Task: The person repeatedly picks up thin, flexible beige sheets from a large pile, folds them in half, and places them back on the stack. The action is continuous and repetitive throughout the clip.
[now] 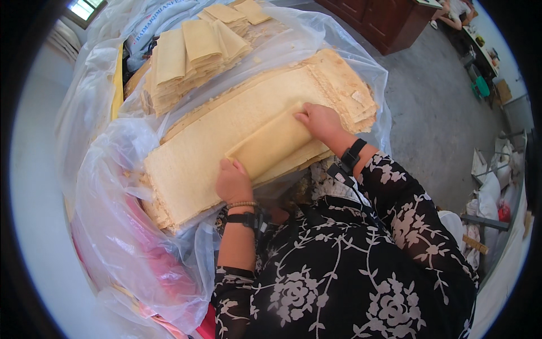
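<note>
Before me lies a long stack of thin, pale yellow sheets, probably a flat dough or pancake food, with ragged edges. Its near side carries a folded flap of sheet. My left hand pinches the flap's left end between thumb and fingers. At the flap's right end, my right hand grips the far corner. Curled fingers hide parts of both held corners. Farther off, beyond the long stack, folded sheets are piled in overlapping bundles.
Clear plastic sheeting spreads under and around the stacks, bunched at the left. Printed sacks lie at the back. A dark red wooden cabinet stands beyond, on the grey floor. A person is at the far right.
</note>
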{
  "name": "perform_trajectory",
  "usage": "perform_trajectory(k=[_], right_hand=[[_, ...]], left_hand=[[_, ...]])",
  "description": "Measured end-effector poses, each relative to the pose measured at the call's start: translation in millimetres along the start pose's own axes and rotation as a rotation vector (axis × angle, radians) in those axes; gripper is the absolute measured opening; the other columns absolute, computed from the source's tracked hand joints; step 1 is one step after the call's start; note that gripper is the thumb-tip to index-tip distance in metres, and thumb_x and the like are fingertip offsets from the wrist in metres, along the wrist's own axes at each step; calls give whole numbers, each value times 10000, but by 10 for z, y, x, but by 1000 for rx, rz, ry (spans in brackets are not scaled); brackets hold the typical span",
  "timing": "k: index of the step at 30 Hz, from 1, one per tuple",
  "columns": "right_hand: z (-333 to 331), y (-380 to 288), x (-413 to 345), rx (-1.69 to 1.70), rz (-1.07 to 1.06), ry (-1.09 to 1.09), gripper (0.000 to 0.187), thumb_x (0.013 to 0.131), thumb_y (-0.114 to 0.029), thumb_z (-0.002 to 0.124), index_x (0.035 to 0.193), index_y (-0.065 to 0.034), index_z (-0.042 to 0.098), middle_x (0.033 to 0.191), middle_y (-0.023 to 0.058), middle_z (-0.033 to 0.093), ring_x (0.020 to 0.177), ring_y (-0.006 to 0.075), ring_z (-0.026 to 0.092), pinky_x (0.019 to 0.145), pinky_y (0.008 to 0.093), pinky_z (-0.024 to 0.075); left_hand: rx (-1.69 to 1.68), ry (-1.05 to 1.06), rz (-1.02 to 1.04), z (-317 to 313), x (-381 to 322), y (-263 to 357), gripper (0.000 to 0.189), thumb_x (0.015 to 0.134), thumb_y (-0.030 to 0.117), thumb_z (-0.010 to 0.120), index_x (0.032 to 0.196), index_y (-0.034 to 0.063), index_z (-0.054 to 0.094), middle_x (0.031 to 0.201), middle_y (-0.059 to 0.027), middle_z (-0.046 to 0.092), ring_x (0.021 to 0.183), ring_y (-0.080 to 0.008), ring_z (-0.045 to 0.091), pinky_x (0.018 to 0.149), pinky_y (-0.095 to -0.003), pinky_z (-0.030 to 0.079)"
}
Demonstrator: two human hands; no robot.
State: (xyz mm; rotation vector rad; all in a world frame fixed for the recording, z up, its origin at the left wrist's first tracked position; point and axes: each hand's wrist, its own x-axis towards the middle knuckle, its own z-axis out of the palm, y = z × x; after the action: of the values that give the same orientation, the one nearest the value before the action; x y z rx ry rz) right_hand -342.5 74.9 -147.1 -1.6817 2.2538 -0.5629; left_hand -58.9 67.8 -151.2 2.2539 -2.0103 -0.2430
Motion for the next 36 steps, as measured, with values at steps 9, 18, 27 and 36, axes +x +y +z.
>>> perform_trajectory(k=[9, 18, 27, 36], right_hand=[[-13, -214, 37, -186, -234, 139, 427, 960, -440, 600, 1269, -149, 651, 1335, 99, 633, 1211, 337, 603, 995, 505, 481], [199, -241, -215, -96, -531, 19, 590, 971, -463, 598, 1475, -162, 545, 1611, 98, 409, 1538, 312, 279, 1250, 535, 190], [-281, 630, -279, 969, 31, 470, 338, 1055, -172, 557, 1323, 15, 639, 1256, 140, 700, 1186, 226, 645, 1053, 350, 478], [-217, 1222, -1312, 1127, 435, 257, 320, 1093, -245, 525, 1240, -4, 676, 1102, 91, 739, 980, 159, 699, 874, 313, 556]], left_hand=[[-117, -38, 887, 79, -8, 305, 733, 876, 405, 731, 1503, 119, 480, 1592, -170, 408, 1493, -389, 333, 1220, -528, 245], [42, 89, 970, -52, 44, -185, 676, 814, 279, 790, 1409, 84, 538, 1450, -169, 543, 1328, -394, 518, 1090, -480, 440], [-593, 133, 451, -979, 733, -149, 242, 960, 231, 697, 1035, 1, 697, 855, -123, 697, 739, -257, 663, 691, -361, 539], [-1155, -63, 4, -1595, 2891, 53, 367, 951, 372, 713, 1086, 36, 650, 826, -104, 646, 672, -220, 660, 590, -350, 557]])
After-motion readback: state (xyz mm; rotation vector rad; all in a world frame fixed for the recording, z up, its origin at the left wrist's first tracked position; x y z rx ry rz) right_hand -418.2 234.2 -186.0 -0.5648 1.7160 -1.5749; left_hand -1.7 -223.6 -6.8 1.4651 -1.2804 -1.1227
